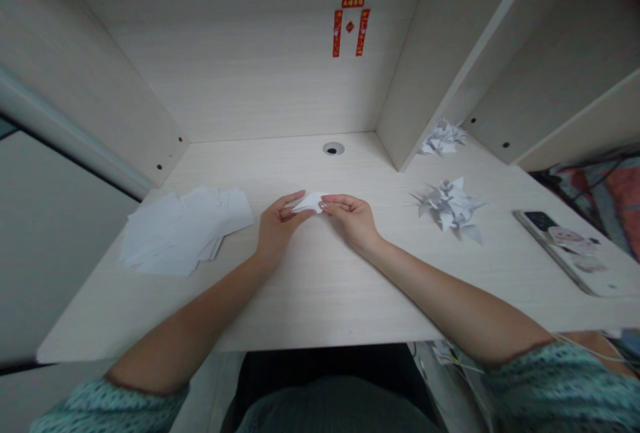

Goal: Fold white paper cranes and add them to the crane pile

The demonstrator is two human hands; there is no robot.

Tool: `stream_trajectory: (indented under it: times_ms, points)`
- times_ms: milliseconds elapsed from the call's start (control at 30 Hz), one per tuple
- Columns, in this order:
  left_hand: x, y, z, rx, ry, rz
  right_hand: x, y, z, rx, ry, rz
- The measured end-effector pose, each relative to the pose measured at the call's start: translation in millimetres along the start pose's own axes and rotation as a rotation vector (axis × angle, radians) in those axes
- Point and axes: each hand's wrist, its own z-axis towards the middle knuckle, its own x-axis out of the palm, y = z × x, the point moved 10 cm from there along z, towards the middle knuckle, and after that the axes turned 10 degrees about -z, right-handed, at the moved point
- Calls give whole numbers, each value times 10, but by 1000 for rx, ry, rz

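A small folded piece of white paper [311,202] is held between my two hands, over the middle of the pale desk. My left hand [280,221] pinches its left end between thumb and fingers. At the paper's right end, the thumb and forefinger of my right hand [356,218] are closed on it. The fingers hide part of the folds. Left of my left hand lies a spread pile of white paper sheets [175,228]. To the right of my right hand sits a cluster of folded white paper pieces with pointed tips [450,208].
A second cluster of folded papers [443,137] lies behind the upright divider [425,80]. A phone [570,253] rests near the desk's right edge. A round cable hole [333,148] is set in the desk [320,286] near the back panel, which bears red stickers [353,1].
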Motion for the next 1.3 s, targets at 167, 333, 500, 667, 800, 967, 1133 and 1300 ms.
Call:
stream_trajectory:
  times_ms: [167,333,500,667,800,967,1133,1300]
  points:
    - [-18,-19,0,26,-8,41,37,16,-39,-32,22,-42]
    - [-9,25,12,-6,-12,-6,14,56,-57,-59,-12,-94]
    - [48,57,13,-55,18,-89,-6,43,-14,-41,-12,-43]
    - [84,75,23,-67,41,-139,-77,54,33,-39,-53,-20]
    - [130,95,19,-71,94,-135,-111,75,53,-46,-74,-12]
    - [181,119,6,-84,143,-182,-139,78,66,-43,-87,-5]
    - [184,127,-2,-100,145,-207,-77,113,58,-64,-29,-7]
    - [176,137,-5,-86,141,-186,10,122,18,-92,13,28]
